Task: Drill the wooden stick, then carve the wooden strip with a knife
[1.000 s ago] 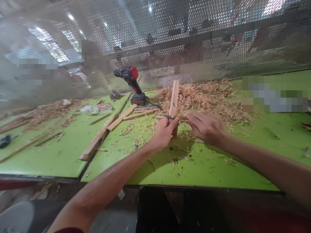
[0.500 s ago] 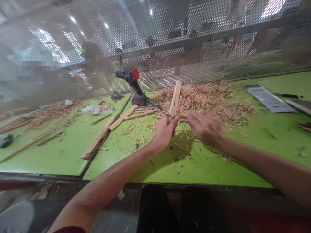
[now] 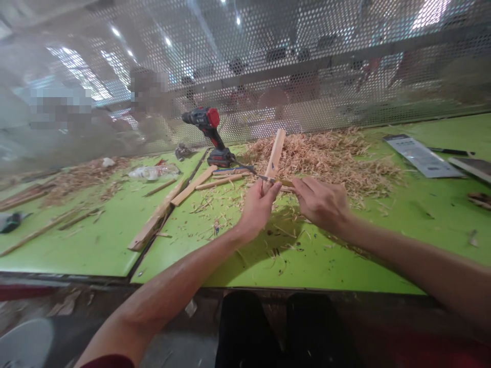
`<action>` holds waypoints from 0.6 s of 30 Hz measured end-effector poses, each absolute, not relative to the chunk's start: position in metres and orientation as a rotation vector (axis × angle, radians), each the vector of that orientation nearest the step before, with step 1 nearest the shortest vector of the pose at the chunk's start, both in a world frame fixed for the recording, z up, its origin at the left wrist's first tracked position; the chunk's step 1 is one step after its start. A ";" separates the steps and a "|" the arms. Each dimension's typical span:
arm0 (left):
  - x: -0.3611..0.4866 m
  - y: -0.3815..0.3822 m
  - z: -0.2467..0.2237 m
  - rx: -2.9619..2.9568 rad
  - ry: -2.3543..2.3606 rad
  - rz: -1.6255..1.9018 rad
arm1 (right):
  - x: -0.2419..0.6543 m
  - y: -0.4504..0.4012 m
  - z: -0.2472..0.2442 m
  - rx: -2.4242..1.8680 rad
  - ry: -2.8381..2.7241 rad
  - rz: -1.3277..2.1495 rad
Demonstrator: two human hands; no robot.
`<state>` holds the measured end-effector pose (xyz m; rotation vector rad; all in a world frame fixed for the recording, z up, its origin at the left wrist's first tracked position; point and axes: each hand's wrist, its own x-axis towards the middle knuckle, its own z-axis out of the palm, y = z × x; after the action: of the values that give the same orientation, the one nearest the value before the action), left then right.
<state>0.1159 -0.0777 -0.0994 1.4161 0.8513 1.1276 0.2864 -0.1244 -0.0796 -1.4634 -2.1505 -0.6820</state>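
Slightly farther up the wood strip [image 3: 276, 152], the knife [image 3: 284, 182] has been pushed, seemingly mid-shave; strip is gripped by left hand [image 3: 256, 207], knife by right hand [image 3: 322, 202].

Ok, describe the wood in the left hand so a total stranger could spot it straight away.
On the green table, find the large heap of shavings by the perforated screen. In front of the heap, the left hand grips a pale wooden strip slanting upward. Unlike the loose wood to its left, it is held and bears a dark mark.
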 end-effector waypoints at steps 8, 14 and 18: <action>0.115 -0.076 -0.103 1.504 0.840 1.187 | 0.286 -0.122 -0.084 -1.486 -2.110 -0.649; 0.115 -0.075 -0.103 1.521 0.881 1.182 | 0.287 -0.121 -0.086 -1.478 -2.106 -0.628; 0.115 -0.074 -0.103 1.517 0.907 1.175 | 0.286 -0.120 -0.085 -1.557 -2.103 -0.538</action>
<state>0.1153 -0.0745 -0.1030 1.5174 0.9071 1.1755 0.2865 -0.1204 -0.0850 -1.5567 -2.1030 -0.5377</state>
